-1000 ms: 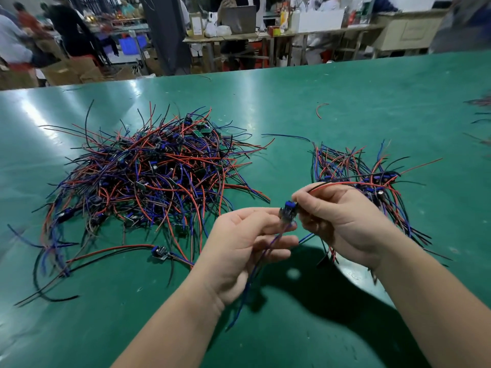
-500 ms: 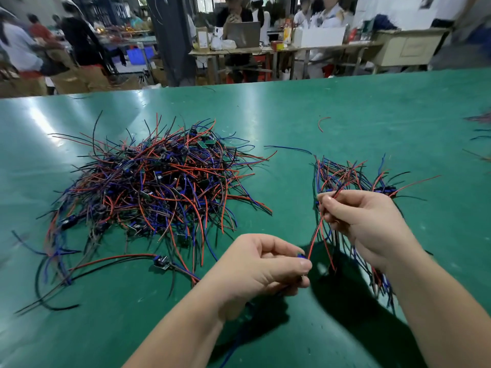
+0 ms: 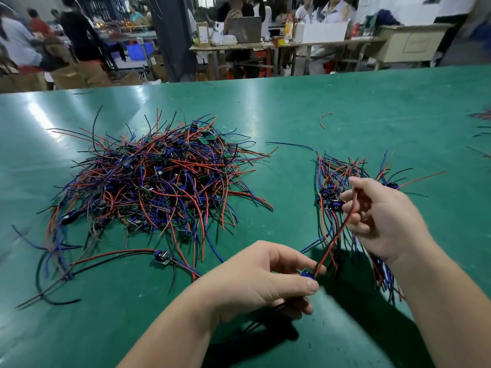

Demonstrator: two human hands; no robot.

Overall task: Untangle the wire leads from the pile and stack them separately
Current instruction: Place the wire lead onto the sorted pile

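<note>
Tangled pile (image 3: 156, 181) lay unsorted at left on the green table (image 3: 345, 102); left hand (image 3: 263, 277) pinched one wire lead (image 3: 335, 235) by its blue connector (image 3: 305, 274), right hand (image 3: 382, 219) pinched its red-black strands taut, apparently to straighten them, over the separate stack (image 3: 332, 179) at right.

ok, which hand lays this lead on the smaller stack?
Right, likely. The right hand pinches the red-and-black wire lead beside the smaller wire stack; the left hand holds its blue connector farther off.

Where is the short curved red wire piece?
Head view: the short red wire piece lies on the green table, right of centre, beyond the smaller wire bundle.
</note>
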